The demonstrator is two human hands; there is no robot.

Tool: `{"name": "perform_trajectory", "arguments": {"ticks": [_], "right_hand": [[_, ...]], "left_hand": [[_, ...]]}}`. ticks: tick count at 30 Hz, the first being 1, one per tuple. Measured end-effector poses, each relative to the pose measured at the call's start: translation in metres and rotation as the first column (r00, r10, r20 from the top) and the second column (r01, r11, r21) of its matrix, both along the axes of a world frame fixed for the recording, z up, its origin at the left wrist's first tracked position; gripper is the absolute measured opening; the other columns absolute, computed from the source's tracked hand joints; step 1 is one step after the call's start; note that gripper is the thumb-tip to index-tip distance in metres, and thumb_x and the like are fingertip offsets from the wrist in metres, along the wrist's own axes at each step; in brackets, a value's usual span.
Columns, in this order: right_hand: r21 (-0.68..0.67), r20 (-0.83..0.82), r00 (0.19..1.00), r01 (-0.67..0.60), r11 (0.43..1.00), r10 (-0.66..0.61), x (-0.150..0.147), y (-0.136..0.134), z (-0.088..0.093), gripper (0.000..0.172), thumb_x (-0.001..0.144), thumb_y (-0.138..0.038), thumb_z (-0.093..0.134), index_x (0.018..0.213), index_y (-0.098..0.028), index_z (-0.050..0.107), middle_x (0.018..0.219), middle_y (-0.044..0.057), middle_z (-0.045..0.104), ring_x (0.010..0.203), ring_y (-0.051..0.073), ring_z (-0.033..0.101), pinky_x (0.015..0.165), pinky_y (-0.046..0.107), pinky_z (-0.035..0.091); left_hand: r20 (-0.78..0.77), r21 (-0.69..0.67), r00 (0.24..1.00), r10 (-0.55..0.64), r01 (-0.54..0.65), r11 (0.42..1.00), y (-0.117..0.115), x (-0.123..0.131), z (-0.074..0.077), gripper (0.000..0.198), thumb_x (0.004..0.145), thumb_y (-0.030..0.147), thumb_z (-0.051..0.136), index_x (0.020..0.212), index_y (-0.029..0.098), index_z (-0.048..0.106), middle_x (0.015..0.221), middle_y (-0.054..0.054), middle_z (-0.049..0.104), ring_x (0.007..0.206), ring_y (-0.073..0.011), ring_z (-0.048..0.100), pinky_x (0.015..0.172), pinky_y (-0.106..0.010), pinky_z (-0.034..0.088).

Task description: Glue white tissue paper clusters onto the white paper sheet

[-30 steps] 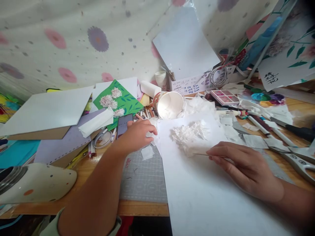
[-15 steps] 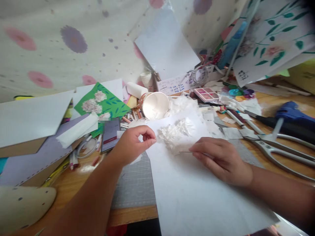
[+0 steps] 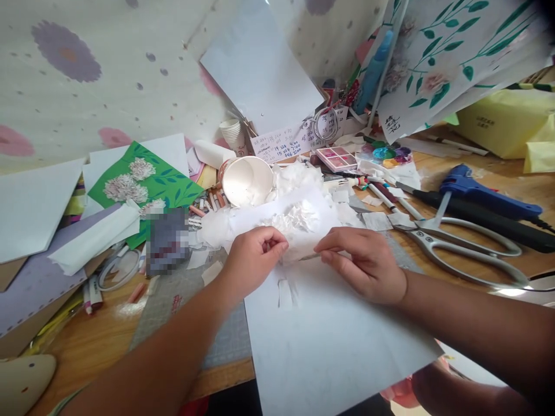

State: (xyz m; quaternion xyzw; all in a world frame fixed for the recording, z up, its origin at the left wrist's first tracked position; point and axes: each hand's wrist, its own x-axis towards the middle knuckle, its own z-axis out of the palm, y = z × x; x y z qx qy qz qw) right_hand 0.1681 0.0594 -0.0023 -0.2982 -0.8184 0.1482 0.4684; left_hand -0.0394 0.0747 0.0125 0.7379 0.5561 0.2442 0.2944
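My left hand is pinched shut on a small white piece of tissue paper, right beside a white crumpled tissue-paper flower. My right hand is closed on a thin stick whose tip points left toward the flower's lower edge. Both hands rest over a large white sheet of paper that lies on a grey cutting mat. A small tissue scrap lies on the sheet just below the hands.
A tipped paper cup, large scissors, a blue glue gun, pens, a paint palette, a phone and a green flower card crowd the wooden desk. Boards and paper stacks lie at the left.
My left hand left the scraps beside the phone and came right to the flower, pinched shut. My right hand stayed on the stick. The view shifted right.
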Motion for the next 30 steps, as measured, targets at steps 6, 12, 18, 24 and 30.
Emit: {"name": "perform_trajectory", "arguments": {"ticks": [6,12,18,24,30], "right_hand": [[-0.049,-0.027,0.998,0.062,0.997,-0.063,0.002,-0.001,0.0,0.012,0.081,-0.011,0.051,0.076,-0.017,0.059,0.062,0.0,0.064,0.054,0.009,0.056,0.052,0.02,0.043],[-0.071,-0.023,0.997,0.074,0.995,-0.076,0.001,-0.001,0.0,0.011,0.081,-0.012,0.052,0.076,-0.016,0.06,0.06,-0.001,0.063,0.052,0.008,0.055,0.052,0.019,0.042],[-0.08,-0.006,0.992,0.126,0.989,-0.127,-0.002,0.003,-0.001,0.012,0.082,-0.012,0.051,0.077,-0.015,0.061,0.064,0.001,0.064,0.056,0.009,0.057,0.054,0.019,0.043],[-0.108,0.032,0.998,0.058,0.992,-0.055,-0.003,0.003,0.001,0.014,0.082,-0.012,0.049,0.076,-0.017,0.061,0.065,0.001,0.065,0.057,0.009,0.058,0.055,0.02,0.044],[-0.226,-0.232,0.941,0.195,0.954,-0.247,0.002,0.004,-0.006,0.01,0.085,-0.017,0.05,0.081,-0.019,0.059,0.064,-0.001,0.059,0.058,0.01,0.056,0.057,0.023,0.044]], "left_hand": [[-0.296,0.016,0.884,-0.362,0.383,0.923,-0.008,-0.013,0.018,0.003,0.073,0.02,0.065,0.075,0.022,0.066,0.078,0.001,0.059,0.077,-0.0142,0.055,0.072,-0.028,0.041],[-0.36,0.015,0.821,-0.442,0.479,0.877,-0.012,-0.01,0.011,0.011,0.076,0.019,0.063,0.083,0.025,0.068,0.086,0.0,0.056,0.085,-0.016,0.053,0.08,-0.032,0.038],[-0.191,0.032,0.939,-0.285,0.296,0.955,-0.014,-0.005,0.016,0.011,0.073,0.012,0.057,0.066,0.019,0.061,0.077,0.001,0.054,0.077,-0.0133,0.052,0.074,-0.029,0.039],[-0.032,0.042,0.998,0.056,-0.054,0.998,-0.006,-0.003,0.009,0.008,0.073,0.022,0.059,0.066,0.019,0.06,0.071,0.002,0.053,0.067,-0.012,0.049,0.063,-0.025,0.04],[-0.053,-0.023,0.992,0.112,-0.114,0.993,-0.002,0.003,-0.005,0.009,0.074,0.026,0.058,0.068,0.02,0.06,0.069,0.003,0.054,0.06,-0.011,0.049,0.054,-0.023,0.039]]}}
